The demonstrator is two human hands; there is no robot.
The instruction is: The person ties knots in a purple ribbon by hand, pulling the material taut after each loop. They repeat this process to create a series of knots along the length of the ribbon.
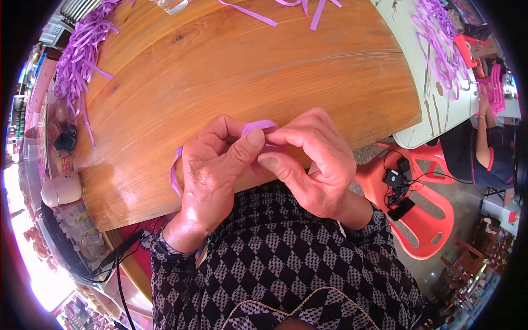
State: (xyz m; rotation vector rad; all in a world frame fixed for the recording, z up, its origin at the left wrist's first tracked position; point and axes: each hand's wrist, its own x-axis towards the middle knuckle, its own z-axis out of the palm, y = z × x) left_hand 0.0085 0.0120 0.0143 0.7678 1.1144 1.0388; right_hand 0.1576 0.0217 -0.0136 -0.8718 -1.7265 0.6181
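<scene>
Both hands meet over the near edge of the wooden table (242,71). A purple ribbon (259,126) is looped between them. My left hand (217,159) pinches it between thumb and curled fingers, and a loose end hangs down beside that hand, at its left. My right hand (316,162) grips the ribbon's other part between thumb and forefinger, close to the left thumb. What the ribbon does between the fingertips is partly hidden.
Purple ribbons (82,55) heap at the table's far left; more purple ribbons (437,49) lie on a white table (410,129) at right. A clear glass (173,5) stands at the far edge. An orange plastic chair (423,236) holds black cables. Another person (484,148) is at far right.
</scene>
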